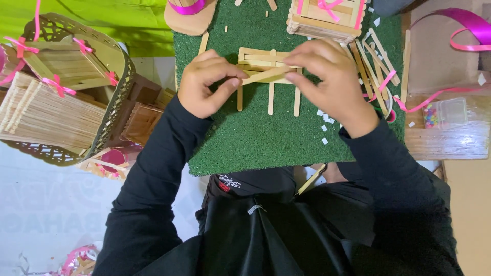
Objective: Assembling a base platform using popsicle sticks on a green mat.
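- Green artificial-turf mat [255, 143] covers the work surface, seen from above, with a pale floor to the left and a wooden board [445, 138] to the right.
- At the centre of the mat lies a small frame of flat wooden craft sticks [270, 97], three of its sticks pointing down toward the person.
- The person's left hand [207, 84], in a black sleeve, pinches one end of a single loose stick [266, 74] between thumb and forefinger, the other fingers curled in.
- The right hand [332, 82] grips the stick's other end with bent fingertips, holding it slightly tilted across the frame's top; whether it touches the frame cannot be told.
- A finished stick box with pink ribbon [327, 18] sits at the mat's upper edge, just above the right hand.
- Loose sticks [376, 64] and a pink ribbon strip [424, 99] lie at the mat's right side, near a clear plastic case of beads [445, 112].
- To the left, a brown lace-edged basket [110, 112] holds more ribboned stick pieces [66, 64].
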